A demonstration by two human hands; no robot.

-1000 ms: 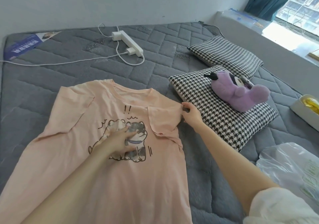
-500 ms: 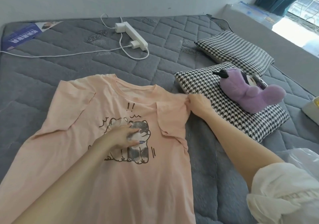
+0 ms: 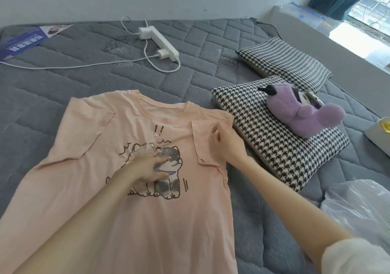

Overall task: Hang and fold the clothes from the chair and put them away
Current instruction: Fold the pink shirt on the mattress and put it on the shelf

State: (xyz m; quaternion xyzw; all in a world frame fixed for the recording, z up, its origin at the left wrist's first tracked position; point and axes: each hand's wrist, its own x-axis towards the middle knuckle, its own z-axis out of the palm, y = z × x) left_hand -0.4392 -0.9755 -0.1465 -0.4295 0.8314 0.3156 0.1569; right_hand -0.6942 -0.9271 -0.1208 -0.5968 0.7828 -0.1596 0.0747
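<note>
A peach-pink T-shirt [image 3: 135,210] with a cartoon dog print lies face up on the grey quilted mattress [image 3: 63,79]. Both its sleeves are folded inward onto the chest. My left hand [image 3: 145,168] lies flat on the dog print with fingers spread, pressing the cloth down. My right hand [image 3: 228,140] pinches the folded right sleeve near the shoulder, at the shirt's right edge. The shirt's lower hem runs out of the bottom of the view.
Two black-and-white houndstooth pillows [image 3: 268,138] [image 3: 287,62] lie to the right, the nearer one bearing a purple plush toy [image 3: 299,111]. A white power strip [image 3: 160,41] with cables sits behind the shirt. A clear plastic bag [image 3: 358,210] lies at lower right, a leaflet [image 3: 25,39] at far left.
My right hand has shifted inward from the shoulder edge onto the folded right sleeve, gathering the cloth. My left hand stays on the print. The camera has moved closer.
</note>
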